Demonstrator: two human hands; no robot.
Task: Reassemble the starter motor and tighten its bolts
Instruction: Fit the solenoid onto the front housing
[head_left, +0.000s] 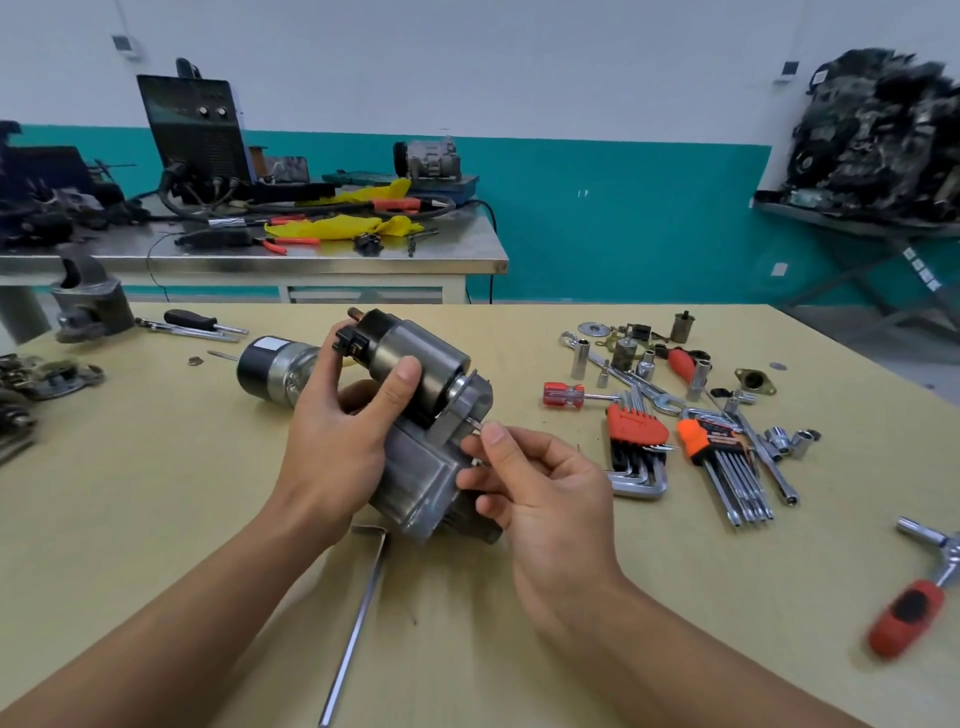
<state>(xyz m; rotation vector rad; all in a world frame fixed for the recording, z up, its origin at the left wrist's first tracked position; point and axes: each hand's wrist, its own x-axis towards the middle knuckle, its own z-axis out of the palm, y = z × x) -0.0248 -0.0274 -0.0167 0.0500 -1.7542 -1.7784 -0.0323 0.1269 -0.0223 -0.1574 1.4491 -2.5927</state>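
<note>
Your left hand (343, 436) wraps the motor (415, 364) round its dark, smooth cylinder, thumb on top. Your right hand (540, 483) pinches a small bright bolt (475, 423) between thumb and forefinger, its tip against the grey cast housing. The motor is held tilted over the middle of the table (156, 519), a matt, pale-yellow top.

Left to right on it:
- a rough grey casting (88, 306) at the far corner
- a black-handled screwdriver (197, 319)
- a long L-shaped hex key (358, 623) lying just below the motor
- a red-handled driver (563, 395)
- two key sets (636, 431), chromed, in orange holders
- loose shiny sockets (582, 358) beyond them
- a ratchet (909, 613) with a red grip at the right edge

Behind stands a steel bench (467, 262) bearing a black box-shaped welder (197, 130) and crumpled yellow cloth (343, 226). The wall (571, 67) is white above, teal below. At far right a shelf (831, 218) carries a dark, blurred mass of parts.
</note>
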